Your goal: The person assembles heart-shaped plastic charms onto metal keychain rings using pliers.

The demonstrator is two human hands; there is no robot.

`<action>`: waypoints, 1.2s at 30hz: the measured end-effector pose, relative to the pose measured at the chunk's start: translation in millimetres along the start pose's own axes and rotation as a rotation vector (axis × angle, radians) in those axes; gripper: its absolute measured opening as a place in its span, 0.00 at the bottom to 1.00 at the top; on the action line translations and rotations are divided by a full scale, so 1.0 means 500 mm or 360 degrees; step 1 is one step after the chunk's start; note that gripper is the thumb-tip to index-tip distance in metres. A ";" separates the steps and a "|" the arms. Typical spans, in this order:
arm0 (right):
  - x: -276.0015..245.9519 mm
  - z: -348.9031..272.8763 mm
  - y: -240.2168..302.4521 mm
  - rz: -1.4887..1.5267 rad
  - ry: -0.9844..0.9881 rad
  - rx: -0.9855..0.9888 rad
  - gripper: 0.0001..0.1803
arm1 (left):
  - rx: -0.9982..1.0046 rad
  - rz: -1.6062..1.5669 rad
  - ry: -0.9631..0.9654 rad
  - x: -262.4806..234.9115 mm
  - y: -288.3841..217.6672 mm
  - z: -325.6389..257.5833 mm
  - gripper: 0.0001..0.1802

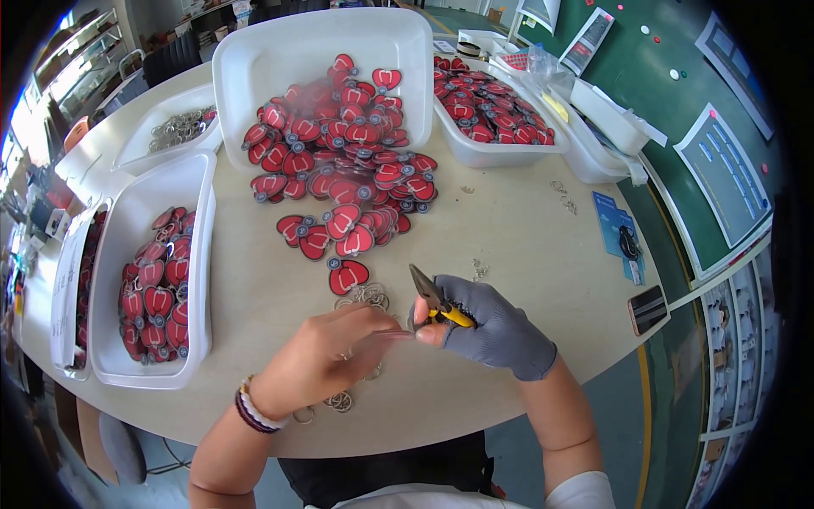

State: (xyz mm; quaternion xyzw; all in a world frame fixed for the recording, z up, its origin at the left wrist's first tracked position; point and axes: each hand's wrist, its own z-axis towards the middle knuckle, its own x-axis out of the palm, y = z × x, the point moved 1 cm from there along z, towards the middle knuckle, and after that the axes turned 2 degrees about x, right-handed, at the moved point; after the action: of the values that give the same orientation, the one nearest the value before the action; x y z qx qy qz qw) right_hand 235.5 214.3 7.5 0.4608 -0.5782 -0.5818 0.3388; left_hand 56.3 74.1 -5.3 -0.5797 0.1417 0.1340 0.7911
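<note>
My right hand [492, 327], in a grey glove with bare thumb and fingertip, is closed around pliers [449, 307] with yellow handles. Their dark jaws point up and to the left. My left hand [326, 352] is closed with its fingers a little blurred, pinching a thin tag seen edge-on [392, 334]. The tag's right end meets my right fingertips, where a small metal ring [412, 319] shows. Loose split rings [370, 295] lie just beyond my left hand, and more rings [339, 401] lie below it. One red, roughly heart-shaped tag [348, 276] rests beyond the rings.
A tipped white bin [322, 30] spills a heap of red tags [356, 170] onto the table. Bins of tags stand at left [203, 254] and back right [500, 157]; another bin [127, 153] holds metal rings. A phone [649, 310] lies at the right edge near a blue card [606, 222].
</note>
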 end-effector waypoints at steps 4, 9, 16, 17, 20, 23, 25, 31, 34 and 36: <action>0.041 0.009 -0.013 -0.0125 -0.0354 -0.0121 0.09 | 0.0038 0.0486 -0.0361 0.039 -0.008 0.010 0.11; 0.037 0.009 -0.007 -0.0587 -0.0476 -0.0216 0.14 | 0.0024 0.0429 -0.0600 0.026 0.001 0.010 0.09; 0.049 0.004 -0.037 -0.1988 -0.0207 -0.0284 0.14 | -0.0354 -0.0051 -0.0984 -0.016 0.036 -0.009 0.08; 0.051 0.007 -0.038 -0.1989 -0.0204 -0.0280 0.14 | -0.0347 0.0058 -0.0952 -0.015 0.034 -0.008 0.09; 0.051 0.010 -0.042 -0.2112 -0.0186 -0.0176 0.16 | -0.0322 0.0176 -0.0887 -0.009 0.028 -0.003 0.09; 0.037 0.003 -0.038 -0.1953 -0.0238 -0.0266 0.15 | -0.0328 0.0148 -0.0854 -0.001 0.033 -0.004 0.09; 0.018 0.002 -0.028 -0.1682 -0.0325 -0.0252 0.13 | -0.0352 0.0102 -0.0852 0.007 0.031 -0.006 0.09; -0.005 -0.008 0.008 -0.0750 -0.0402 -0.0059 0.07 | -0.0281 0.0388 -0.0500 0.034 0.013 -0.006 0.08; 0.001 -0.005 0.005 -0.0509 -0.0434 -0.0221 0.06 | -0.0252 0.0423 -0.0374 0.041 0.014 -0.011 0.07; 0.006 -0.004 0.001 -0.0421 -0.0456 -0.0210 0.05 | -0.0239 0.0415 -0.0335 0.044 0.012 -0.011 0.07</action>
State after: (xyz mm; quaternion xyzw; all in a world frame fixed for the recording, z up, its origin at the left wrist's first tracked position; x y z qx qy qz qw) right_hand 236.5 210.8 7.8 0.4221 -0.5157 -0.7174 0.2031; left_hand 74.0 71.8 -20.7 -0.5965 0.1217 0.3056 0.7321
